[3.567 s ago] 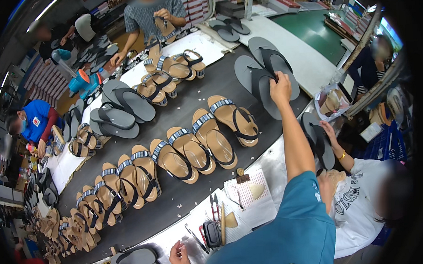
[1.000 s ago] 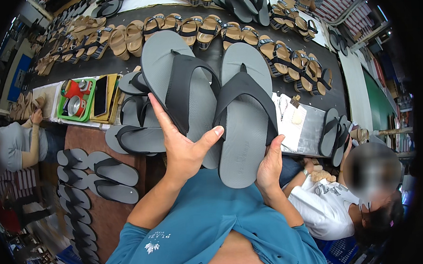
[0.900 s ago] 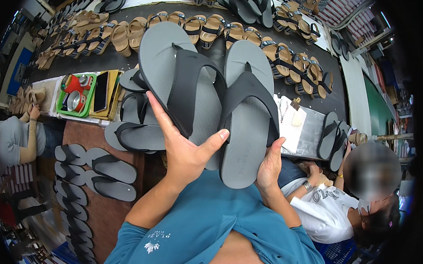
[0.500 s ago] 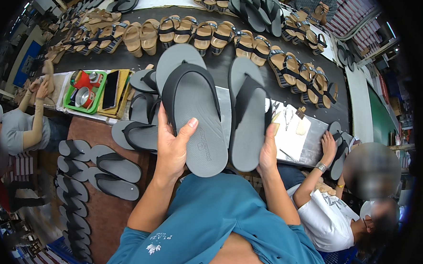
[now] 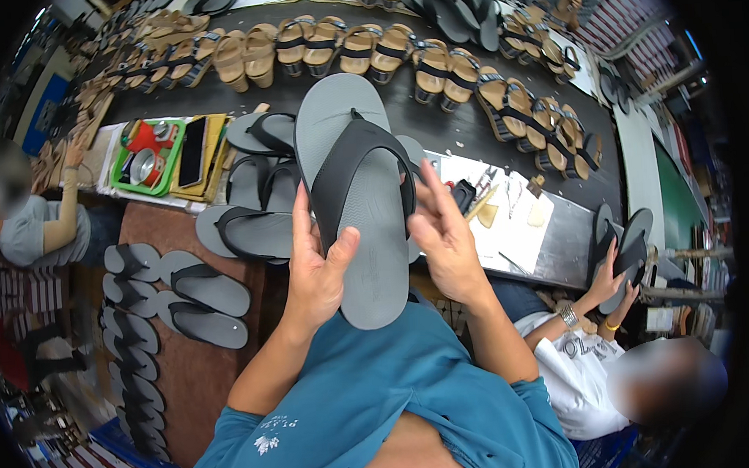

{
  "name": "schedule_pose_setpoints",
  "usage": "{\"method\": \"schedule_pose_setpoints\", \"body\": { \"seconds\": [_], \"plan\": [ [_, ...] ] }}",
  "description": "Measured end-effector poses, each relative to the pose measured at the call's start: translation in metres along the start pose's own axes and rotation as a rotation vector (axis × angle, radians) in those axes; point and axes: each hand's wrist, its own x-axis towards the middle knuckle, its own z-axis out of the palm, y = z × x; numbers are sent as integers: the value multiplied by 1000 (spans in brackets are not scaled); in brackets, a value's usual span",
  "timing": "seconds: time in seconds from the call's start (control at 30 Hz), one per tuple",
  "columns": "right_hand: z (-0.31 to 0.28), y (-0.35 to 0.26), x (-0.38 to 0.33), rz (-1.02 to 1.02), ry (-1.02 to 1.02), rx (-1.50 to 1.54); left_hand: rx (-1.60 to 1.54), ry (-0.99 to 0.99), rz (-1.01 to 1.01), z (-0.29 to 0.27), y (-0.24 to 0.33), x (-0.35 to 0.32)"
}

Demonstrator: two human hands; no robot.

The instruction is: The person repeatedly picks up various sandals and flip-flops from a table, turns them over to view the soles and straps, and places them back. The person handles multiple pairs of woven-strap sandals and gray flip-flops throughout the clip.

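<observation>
Upright in front of me is a grey flip-flop [image 5: 374, 255] with a black strap, its footbed facing me. My left hand [image 5: 316, 275] is closed on its left edge, thumb across the footbed and fingers behind. Part of a second grey flip-flop [image 5: 412, 150] shows behind it; what holds that one is hidden. My right hand [image 5: 450, 247] is beside the right edge, fingers apart and slightly blurred. I cannot tell whether it touches the rear flip-flop. Left of my left hand, more grey flip-flops [image 5: 237, 234] lie on the table.
Brown-footbed sandals [image 5: 356, 53] line the dark table [image 5: 316, 93]. A green tray [image 5: 174, 181] and a phone [image 5: 192, 154] lie at left. White paper [image 5: 510, 227] with small tools is at right. Several flip-flops [image 5: 208, 298] cover a brown board [image 5: 188, 396]. A person [image 5: 568, 376] handles flip-flops at right; another [image 5: 44, 226] works at left.
The right-hand flip-flop has moved left behind the front one. My right hand has come inward, its fingers now spread. The person at right has lifted flip-flops with both hands.
</observation>
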Motion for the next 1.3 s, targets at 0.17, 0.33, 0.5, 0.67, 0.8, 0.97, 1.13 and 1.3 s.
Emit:
{"method": "schedule_pose_setpoints", "body": {
  "seconds": [0.17,0.33,0.5,0.67,0.8,0.97,1.13,1.3],
  "plan": [
    [-2,-15,-12,49,124,84,-85,-83,-32,3,-3,6],
    [0,-34,-23,-38,167,-106,-179,-234,-81,-3,-5,11],
    [5,-40,-21,-166,170,-176,-408,-72,-218,6,0,2],
    [-25,18,12,-80,292,-280,-306,-170,-30,-5,9,1],
    [-70,149,33,234,224,-889,-298,-155,-33,-9,9,-2],
    [-69,194,39,101,257,-965,-263,-73,-30,-6,10,-2],
    [-79,141,31,18,493,-862,-86,33,-102,-21,-42,21],
    [-85,55,1,2,664,-560,-54,60,-395,-12,-107,37]
  ]
}}
